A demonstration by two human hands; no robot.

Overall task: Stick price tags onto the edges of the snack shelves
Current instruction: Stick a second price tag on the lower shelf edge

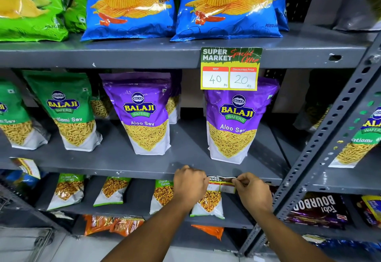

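Observation:
A small price tag (221,183) with a green, red and yellow print lies against the front edge of the middle grey shelf (132,172). My left hand (189,185) pinches its left side and my right hand (254,191) pinches its top right corner, which is curled over. The tag's lower half hangs below the edge. A larger price tag (230,68) showing 40 and 20 is stuck on the edge of the upper shelf (123,55), above a purple Aloo Sev bag (234,125).
Another purple Aloo Sev bag (145,115) and green sev bags (68,111) stand on the middle shelf. Blue chip bags (132,5) sit above. Small snack packs (111,190) lie below. A perforated grey upright (321,138) stands right of my hands, with biscuit packs (317,210) beyond it.

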